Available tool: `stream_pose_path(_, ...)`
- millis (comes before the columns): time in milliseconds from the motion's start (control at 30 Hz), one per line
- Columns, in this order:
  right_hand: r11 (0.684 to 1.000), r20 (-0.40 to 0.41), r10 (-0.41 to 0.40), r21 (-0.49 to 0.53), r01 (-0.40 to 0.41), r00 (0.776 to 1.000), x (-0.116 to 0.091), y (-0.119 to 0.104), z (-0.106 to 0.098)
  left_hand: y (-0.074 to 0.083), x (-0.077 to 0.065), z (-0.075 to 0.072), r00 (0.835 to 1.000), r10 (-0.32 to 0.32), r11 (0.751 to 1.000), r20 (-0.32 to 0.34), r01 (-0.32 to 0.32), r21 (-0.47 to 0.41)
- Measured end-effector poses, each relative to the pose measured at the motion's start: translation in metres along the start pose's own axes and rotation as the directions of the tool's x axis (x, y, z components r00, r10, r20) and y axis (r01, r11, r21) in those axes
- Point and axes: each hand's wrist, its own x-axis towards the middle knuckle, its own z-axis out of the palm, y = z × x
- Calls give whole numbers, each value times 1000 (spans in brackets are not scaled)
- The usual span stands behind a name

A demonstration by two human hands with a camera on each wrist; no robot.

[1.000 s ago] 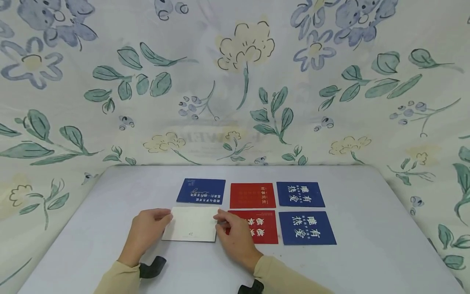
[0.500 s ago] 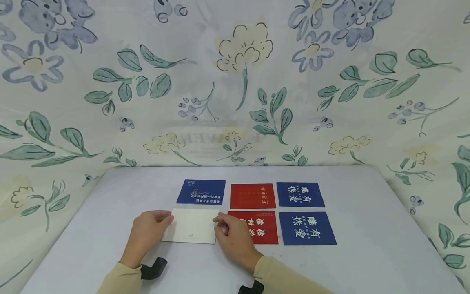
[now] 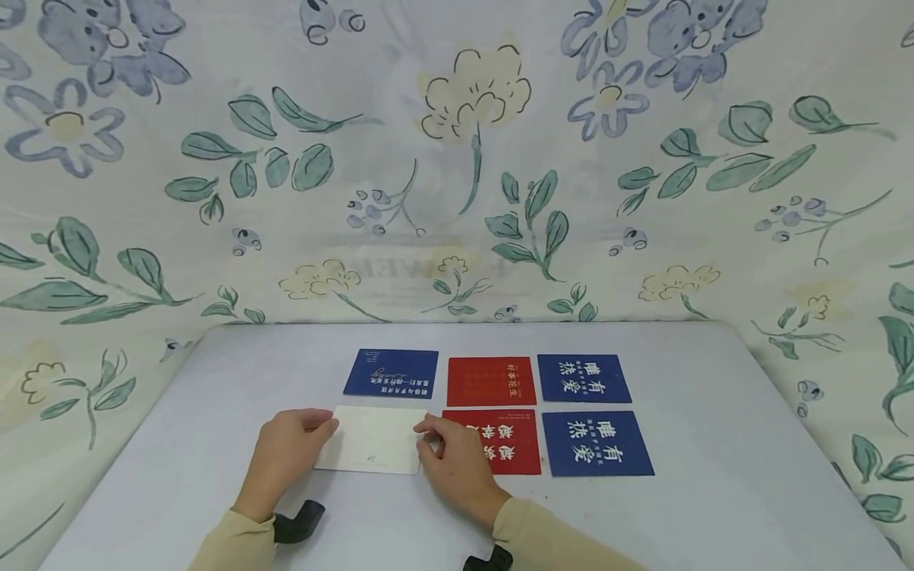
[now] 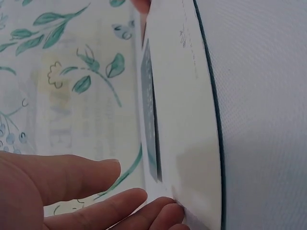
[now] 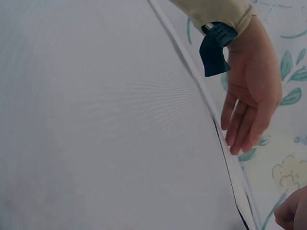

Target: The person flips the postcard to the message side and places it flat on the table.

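Note:
A white card [image 3: 371, 440] with a small faint mark lies in front of me. In the left wrist view a dark line runs along the near edge of the card [image 4: 187, 110]. My left hand [image 3: 289, 452] is at its left edge, fingertips right at the side, with the thumb apart from the fingers [image 4: 115, 206]. At the opposite edge is my right hand [image 3: 460, 464], its index finger and thumb beside the card's right side. That hand partly covers a red card [image 3: 517, 444] with white characters. In the right wrist view only part of the right hand [image 5: 292, 213] shows.
Behind the white card lies a blue card [image 3: 391, 374]. A second red card [image 3: 489, 381] is to its right. Two more blue cards [image 3: 584, 378] form a column at the right. All lie on the white table [image 3: 714, 507], before a floral cloth [image 3: 457, 159].
Between one second and half a second ago, the white card and left hand shift very slightly toward me. Since then almost nothing differs.

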Motion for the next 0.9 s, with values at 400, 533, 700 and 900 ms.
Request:
stream_pose_path(400, 1000, -5, 4, 22, -4, 1000, -2, -1, 0, 0, 0, 1, 1000, -12, 1000, 0, 12, 5)
stream_pose_path(533, 1000, -20, -7, 26, 7, 1000, -1, 0, 0, 0, 0, -1, 1000, -2, 1000, -1, 2, 1)
stream_pose_path(700, 999, -24, -2, 40, 3, 1000, -1, -2, -1, -1, 0, 0, 1000, 4, 1000, -8, -4, 4)
stream_pose_path(900, 999, -23, 2, 44, -1, 1000, 0, -7, -2, -1, 1, -3, 1000, 3, 1000, 3, -3, -5)
